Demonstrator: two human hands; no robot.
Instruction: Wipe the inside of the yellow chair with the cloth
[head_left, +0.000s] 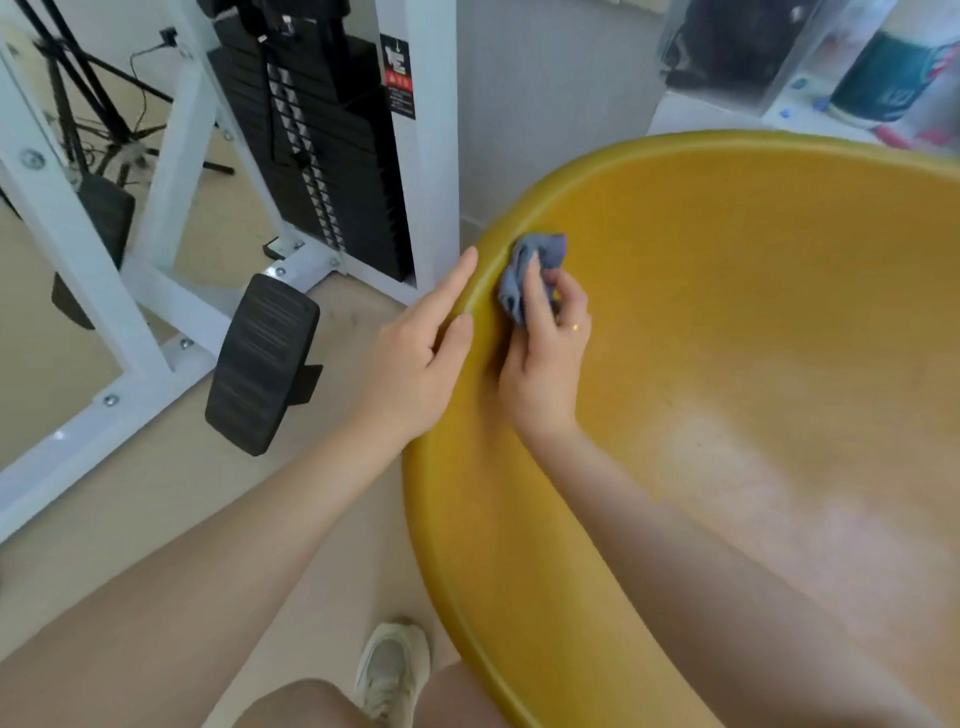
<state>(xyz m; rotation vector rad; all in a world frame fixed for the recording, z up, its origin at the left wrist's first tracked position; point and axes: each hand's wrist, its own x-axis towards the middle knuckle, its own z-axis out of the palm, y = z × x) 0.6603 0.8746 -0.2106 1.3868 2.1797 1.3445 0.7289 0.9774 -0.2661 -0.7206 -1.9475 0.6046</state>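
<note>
The yellow chair (727, 270) is a large round bowl-shaped shell that fills the right half of the view. My right hand (548, 358) is inside it, just below the left rim, shut on a crumpled blue-grey cloth (530, 265) that is pressed against the inner wall. My left hand (423, 353) rests flat on the outside of the rim, fingers extended and close together, thumb over the edge. It holds nothing.
A white-framed weight machine (171, 171) with a black weight stack (332, 135) and black foot pads (262, 364) stands on the beige floor to the left. A grey wall lies behind the chair. My shoe (392, 670) is beside the chair's near rim. Containers sit at top right.
</note>
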